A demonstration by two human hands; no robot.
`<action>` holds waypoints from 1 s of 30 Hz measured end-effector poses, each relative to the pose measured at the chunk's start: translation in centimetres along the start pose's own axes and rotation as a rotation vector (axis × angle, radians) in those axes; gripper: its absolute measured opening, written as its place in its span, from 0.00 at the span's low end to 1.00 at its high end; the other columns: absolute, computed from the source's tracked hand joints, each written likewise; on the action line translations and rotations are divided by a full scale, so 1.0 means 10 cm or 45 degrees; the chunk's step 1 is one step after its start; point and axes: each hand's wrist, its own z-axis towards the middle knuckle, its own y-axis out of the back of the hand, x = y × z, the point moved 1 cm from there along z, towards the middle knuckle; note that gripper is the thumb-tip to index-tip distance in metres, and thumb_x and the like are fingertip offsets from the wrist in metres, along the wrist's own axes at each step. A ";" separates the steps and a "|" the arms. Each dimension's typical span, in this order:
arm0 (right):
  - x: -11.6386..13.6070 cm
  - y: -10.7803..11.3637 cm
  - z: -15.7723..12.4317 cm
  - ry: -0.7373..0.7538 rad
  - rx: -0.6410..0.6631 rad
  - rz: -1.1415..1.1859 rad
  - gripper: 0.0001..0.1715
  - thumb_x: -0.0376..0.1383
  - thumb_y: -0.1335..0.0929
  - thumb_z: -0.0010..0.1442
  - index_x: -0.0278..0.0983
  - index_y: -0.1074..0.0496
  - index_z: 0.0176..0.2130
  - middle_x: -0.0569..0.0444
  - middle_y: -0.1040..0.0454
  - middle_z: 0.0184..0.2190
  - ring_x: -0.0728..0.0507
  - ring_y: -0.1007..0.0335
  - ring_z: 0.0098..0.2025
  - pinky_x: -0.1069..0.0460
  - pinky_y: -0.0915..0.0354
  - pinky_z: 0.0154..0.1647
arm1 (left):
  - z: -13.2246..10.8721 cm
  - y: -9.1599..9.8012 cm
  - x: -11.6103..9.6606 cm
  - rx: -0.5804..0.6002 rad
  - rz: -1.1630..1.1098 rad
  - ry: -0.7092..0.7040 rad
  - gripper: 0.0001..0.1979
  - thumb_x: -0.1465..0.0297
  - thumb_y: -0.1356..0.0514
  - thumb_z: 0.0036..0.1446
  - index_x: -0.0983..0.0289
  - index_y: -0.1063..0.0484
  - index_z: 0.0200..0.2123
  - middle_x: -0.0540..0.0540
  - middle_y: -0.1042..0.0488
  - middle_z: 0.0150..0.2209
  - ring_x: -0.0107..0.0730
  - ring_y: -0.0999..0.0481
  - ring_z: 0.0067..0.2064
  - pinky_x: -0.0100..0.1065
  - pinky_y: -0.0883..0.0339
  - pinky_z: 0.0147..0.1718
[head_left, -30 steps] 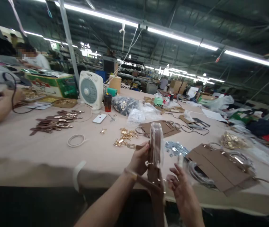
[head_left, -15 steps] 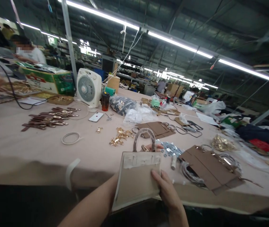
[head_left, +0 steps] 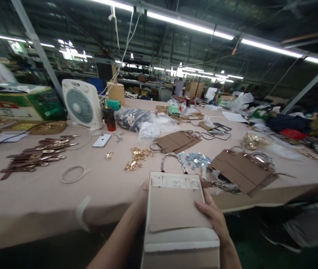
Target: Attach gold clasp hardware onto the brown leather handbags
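Observation:
An unfinished handbag piece (head_left: 178, 209) stands upright in front of me, its pale inner side facing me and a white reinforcing strip along the top. Its wrapped, curved handle (head_left: 174, 157) rises behind the top edge. My right hand (head_left: 215, 215) is closed on the right edge, thumb on the near face. A brown strap with a metal fitting (head_left: 212, 184) juts out beside that edge. My left hand (head_left: 145, 186) reaches behind the left edge; its fingers are hidden by the piece.
Gold metal fittings (head_left: 138, 157), bluish metal parts (head_left: 198, 160) and a small white bottle (head_left: 203, 172) lie beyond the piece. Brown handbag pieces (head_left: 241, 170) are at right. Brown straps (head_left: 36, 155), a white ring (head_left: 73, 174), a phone (head_left: 102, 140), a cup (head_left: 109, 119) and a fan (head_left: 82, 102) are left.
My view has turned right. The handbag piece now shows more of its length, with a lower flap in sight, and the strap has come out at its right edge. My left fingers have gone out of sight.

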 end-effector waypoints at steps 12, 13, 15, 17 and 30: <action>-0.37 0.43 0.85 0.230 0.252 -0.404 0.54 0.45 0.22 0.52 0.47 0.42 0.71 0.47 0.34 0.69 0.35 0.38 0.70 0.36 0.43 0.70 | -0.03 0.48 0.35 -0.246 0.108 -0.006 0.32 0.63 0.24 0.46 0.65 0.26 0.54 0.64 0.22 0.56 0.48 0.22 0.57 0.42 0.30 0.57; -0.45 0.43 0.92 0.256 0.250 -0.435 0.54 0.45 0.22 0.53 0.46 0.43 0.72 0.46 0.34 0.69 0.35 0.39 0.70 0.36 0.43 0.70 | 0.03 0.52 0.38 -0.304 0.168 -0.057 0.31 0.64 0.24 0.46 0.66 0.26 0.53 0.64 0.22 0.56 0.48 0.23 0.58 0.44 0.31 0.59; -0.57 0.42 1.05 0.296 0.250 -0.491 0.54 0.45 0.23 0.56 0.46 0.46 0.73 0.45 0.36 0.70 0.37 0.39 0.71 0.36 0.43 0.71 | 0.13 0.62 0.46 -0.412 0.239 -0.138 0.31 0.66 0.26 0.47 0.65 0.27 0.54 0.64 0.22 0.57 0.48 0.24 0.59 0.47 0.33 0.61; -0.66 0.41 1.15 0.332 0.263 -0.564 0.55 0.45 0.24 0.57 0.45 0.49 0.73 0.44 0.37 0.70 0.37 0.39 0.71 0.36 0.44 0.71 | 0.20 0.72 0.53 -0.473 0.319 -0.184 0.33 0.68 0.28 0.48 0.65 0.30 0.58 0.64 0.23 0.57 0.47 0.24 0.59 0.47 0.33 0.61; -0.78 0.50 1.32 0.555 0.081 -1.326 0.30 0.46 0.26 0.57 0.40 0.23 0.58 0.45 0.26 0.60 0.35 0.31 0.63 0.37 0.41 0.70 | 0.22 0.52 0.28 -0.286 1.709 -0.620 0.22 0.77 0.39 0.58 0.60 0.24 0.56 0.62 0.32 0.66 0.57 0.42 0.70 0.58 0.47 0.68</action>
